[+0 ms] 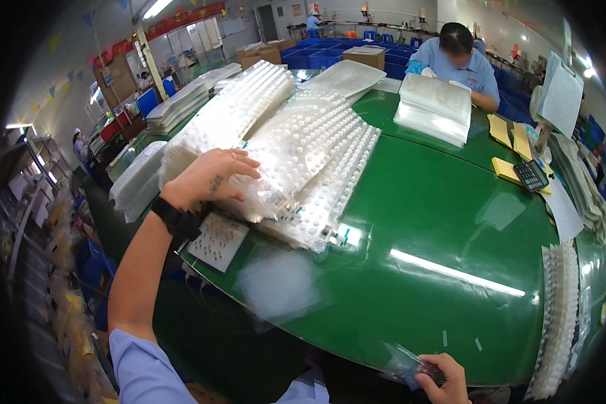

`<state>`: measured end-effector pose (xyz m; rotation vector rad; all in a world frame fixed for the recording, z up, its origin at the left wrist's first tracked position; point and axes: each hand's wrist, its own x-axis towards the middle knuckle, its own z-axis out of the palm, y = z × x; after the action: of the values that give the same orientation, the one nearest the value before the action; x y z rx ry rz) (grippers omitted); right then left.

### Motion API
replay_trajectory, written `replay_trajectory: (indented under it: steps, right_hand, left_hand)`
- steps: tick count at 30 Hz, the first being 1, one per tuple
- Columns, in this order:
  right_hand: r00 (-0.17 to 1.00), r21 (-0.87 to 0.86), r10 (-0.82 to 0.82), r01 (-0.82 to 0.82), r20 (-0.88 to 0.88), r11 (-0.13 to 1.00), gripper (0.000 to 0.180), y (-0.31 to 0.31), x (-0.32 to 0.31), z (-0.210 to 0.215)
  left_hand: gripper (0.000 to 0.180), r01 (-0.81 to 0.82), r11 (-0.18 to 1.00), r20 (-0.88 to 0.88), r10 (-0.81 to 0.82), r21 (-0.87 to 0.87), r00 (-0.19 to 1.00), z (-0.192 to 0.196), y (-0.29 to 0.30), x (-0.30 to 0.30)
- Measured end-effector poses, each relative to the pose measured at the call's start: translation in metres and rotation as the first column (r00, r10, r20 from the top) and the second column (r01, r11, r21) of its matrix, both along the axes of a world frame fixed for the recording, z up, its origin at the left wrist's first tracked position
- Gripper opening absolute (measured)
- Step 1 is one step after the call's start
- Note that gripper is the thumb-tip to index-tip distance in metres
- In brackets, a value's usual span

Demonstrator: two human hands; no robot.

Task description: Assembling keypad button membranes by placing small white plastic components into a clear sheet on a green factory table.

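My left hand, fingers apart, rests at the near-left edge of a heap of clear plastic sheets dotted with rows of round bumps. It wears a ring and a black wristband. Whether its fingertips press on a sheet is hard to tell. At the front edge of the green table, my right hand pinches a small clear plastic bag; something dark shows by the fingers. A pile of flat clear bags lies between my hands. Beside my left wrist is a white board holding small dark pieces.
Across the table a person in a blue shirt bends over a stack of clear sheets. To the right lie a calculator, yellow pads and a row of nested bumpy sheets. Two small strips lie near my right hand.
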<state>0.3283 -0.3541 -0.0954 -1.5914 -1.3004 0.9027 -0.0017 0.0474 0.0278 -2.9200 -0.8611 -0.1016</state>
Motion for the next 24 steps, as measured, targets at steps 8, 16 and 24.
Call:
replay_trajectory:
  steps: [8,16,24]
  right_hand:
    - [1.0,0.032,-0.014,0.014,0.001,0.999,0.03,-0.01,0.001,0.007]
    - [0.993,0.085,0.075,-0.083,0.086,0.993,0.035,-0.028,-0.002,0.022]
    - [0.946,0.103,0.189,-0.223,0.263,0.969,0.034,-0.019,0.002,0.012]
  left_hand:
    - [0.028,-0.167,0.984,0.51,0.179,-0.07,0.841,0.016,0.001,0.038]
    - [0.019,0.288,0.951,0.342,-0.31,0.116,0.887,-0.082,-0.212,0.168]
    - [0.028,0.424,0.549,0.518,0.019,-0.72,0.855,-0.117,-0.236,0.139]
